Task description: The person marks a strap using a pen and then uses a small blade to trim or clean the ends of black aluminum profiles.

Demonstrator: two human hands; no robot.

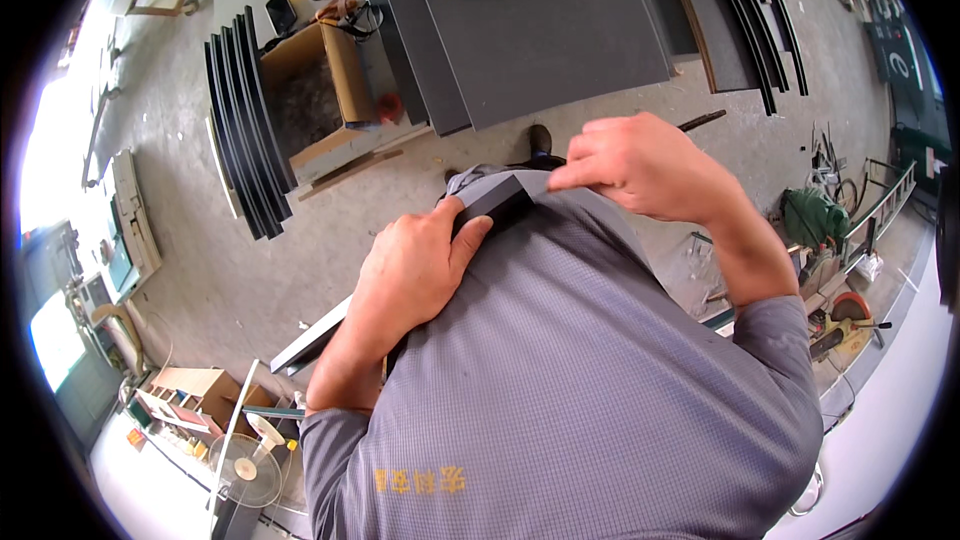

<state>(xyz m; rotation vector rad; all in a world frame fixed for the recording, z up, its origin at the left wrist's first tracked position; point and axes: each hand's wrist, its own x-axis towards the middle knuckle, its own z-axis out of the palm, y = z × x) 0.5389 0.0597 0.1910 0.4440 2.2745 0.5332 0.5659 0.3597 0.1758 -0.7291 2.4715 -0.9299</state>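
Note:
My left hand (415, 260) is wrapped round a long dark grey bar that looks like a metal profile (487, 200), thumb along its near side. The bar lies slantwise against my grey shirt. One end is close to my right hand, and the pale other end shows beyond my left forearm. My right hand (640, 165) is raised just right of the bar's end, apart from it. Its fingers are curled in and pressed together; whatever they may pinch is too small or hidden to make out.
Ahead lie large dark grey panels (550, 40). Black strips (245, 130) stick out beside an open cardboard box (350, 80), with more black strips (745, 20) at the far right. A fan (245, 470) stands lower left. A green bag (815, 215) and a ladder (885, 205) are right.

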